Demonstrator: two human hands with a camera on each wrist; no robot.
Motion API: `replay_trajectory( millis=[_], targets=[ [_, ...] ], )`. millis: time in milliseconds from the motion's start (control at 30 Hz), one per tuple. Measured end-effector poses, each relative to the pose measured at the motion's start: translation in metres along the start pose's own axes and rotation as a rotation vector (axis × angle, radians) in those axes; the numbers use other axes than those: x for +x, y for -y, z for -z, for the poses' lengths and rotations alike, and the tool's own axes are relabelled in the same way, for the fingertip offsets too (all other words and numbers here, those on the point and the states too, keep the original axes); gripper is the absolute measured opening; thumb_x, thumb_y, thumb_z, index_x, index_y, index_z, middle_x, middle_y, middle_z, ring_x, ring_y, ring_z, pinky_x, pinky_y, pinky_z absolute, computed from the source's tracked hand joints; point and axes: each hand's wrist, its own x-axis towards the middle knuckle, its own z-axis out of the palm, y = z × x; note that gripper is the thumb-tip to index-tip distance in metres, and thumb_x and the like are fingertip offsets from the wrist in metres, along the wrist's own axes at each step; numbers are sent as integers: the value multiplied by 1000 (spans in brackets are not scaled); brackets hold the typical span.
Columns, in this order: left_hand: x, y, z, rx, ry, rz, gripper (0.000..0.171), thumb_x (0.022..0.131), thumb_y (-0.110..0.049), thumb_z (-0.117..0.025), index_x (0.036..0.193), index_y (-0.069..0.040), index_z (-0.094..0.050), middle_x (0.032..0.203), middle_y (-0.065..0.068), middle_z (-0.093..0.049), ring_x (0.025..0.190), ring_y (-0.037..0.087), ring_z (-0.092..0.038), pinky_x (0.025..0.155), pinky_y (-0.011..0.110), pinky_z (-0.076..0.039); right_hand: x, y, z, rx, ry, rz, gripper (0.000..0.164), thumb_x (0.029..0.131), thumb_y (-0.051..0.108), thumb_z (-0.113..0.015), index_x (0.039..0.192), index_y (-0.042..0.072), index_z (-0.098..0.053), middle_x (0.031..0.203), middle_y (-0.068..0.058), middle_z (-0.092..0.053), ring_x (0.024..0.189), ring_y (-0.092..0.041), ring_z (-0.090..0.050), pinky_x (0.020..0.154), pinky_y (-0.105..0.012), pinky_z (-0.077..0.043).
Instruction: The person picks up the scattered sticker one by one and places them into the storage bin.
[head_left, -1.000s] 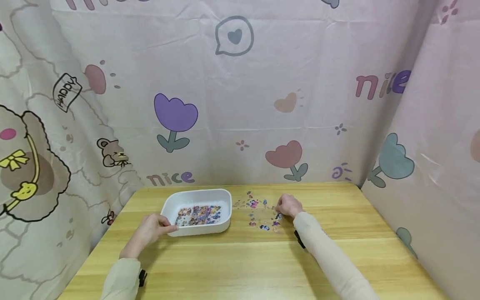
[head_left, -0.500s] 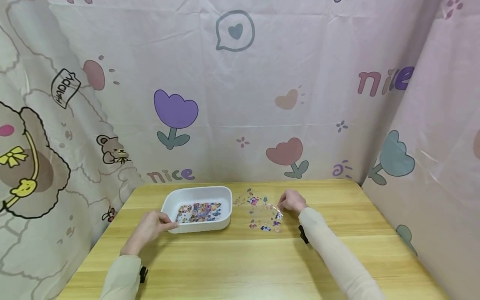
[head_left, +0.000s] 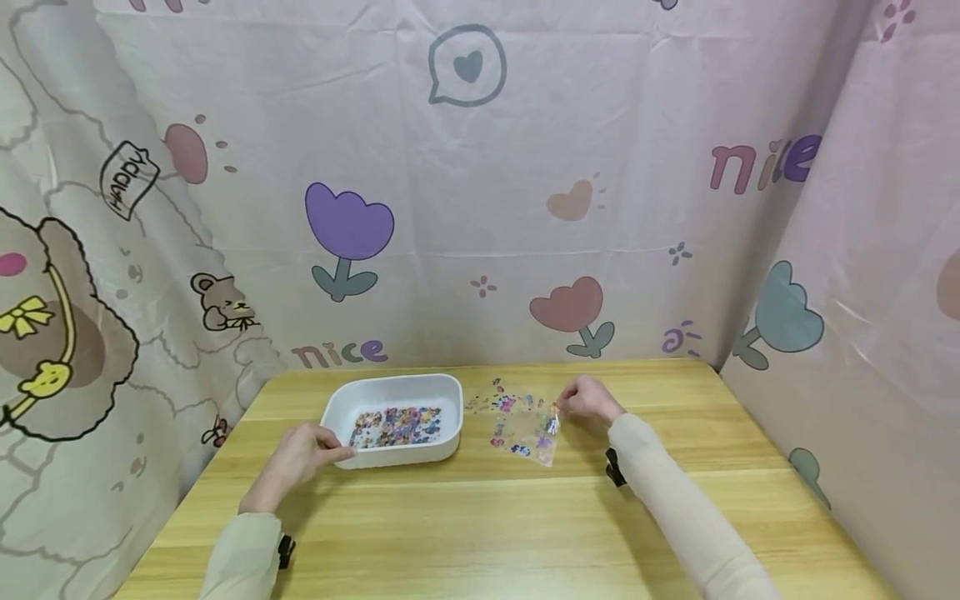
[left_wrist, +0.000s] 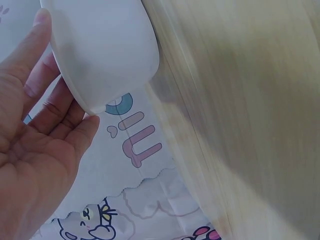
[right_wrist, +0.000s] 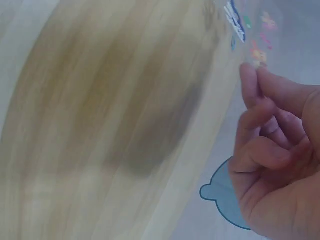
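Observation:
A clear sticker sheet (head_left: 517,429) with small colourful printed figures lies right of the tray, its right edge raised off the table. My right hand (head_left: 591,398) pinches that edge between thumb and index finger; in the right wrist view the sheet (right_wrist: 258,54) rises from the fingertips, the other fingers curled in. My left hand (head_left: 296,462) holds the near left corner of a white plastic tray (head_left: 405,457). Close up, the left thumb lies along the rim of the tray (left_wrist: 105,45), with fingers against its outer side. Many small colourful pieces cover the tray's floor.
The wooden table (head_left: 465,533) runs back to a printed curtain (head_left: 450,208), which also hangs at both sides. Behind the held sheet, more small printed figures (head_left: 504,403) lie close to the tray's right side.
My right hand has moved slightly right and lifted the edge of the clear sticker sheet, which now tilts up. My left hand and the tray have stayed in place.

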Motion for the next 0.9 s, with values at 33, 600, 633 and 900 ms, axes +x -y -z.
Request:
replay_trajectory(
  millis=[33,600,633,900],
  targets=[
    [0,0,0,-1,1,0,20,82,-34,-78,72,-17,-74,78,-1,-65,70,15,-50,62,28,-41,0,0,1,12,-9,10,11,88,5,-68,96,2,-74,97,-11,-73,94,-25,-65,89,-43,-53],
    [-2,-1,1,2,-9,-1,22,82,-36,-79,73,-17,-74,75,-2,-65,70,15,-50,63,28,-40,14,18,-4,166,-216,150,18,100,12,-52,107,1,-65,101,-13,-66,86,-21,-56,72,-29,-44],
    [-2,-1,1,3,-10,-1,22,82,-36,-79,73,-17,-74,75,-3,-65,70,14,-50,63,28,-40,15,20,-5,179,-225,152,18,101,13,-52,107,2,-65,101,-12,-65,85,-20,-55,71,-29,-43],
    [-2,0,1,11,-13,-17,21,82,-35,-79,72,-17,-74,75,-3,-65,70,14,-51,63,27,-41,23,36,-15,263,-245,141,19,100,14,-53,108,2,-66,97,-10,-63,82,-19,-53,69,-28,-42]
  ],
)
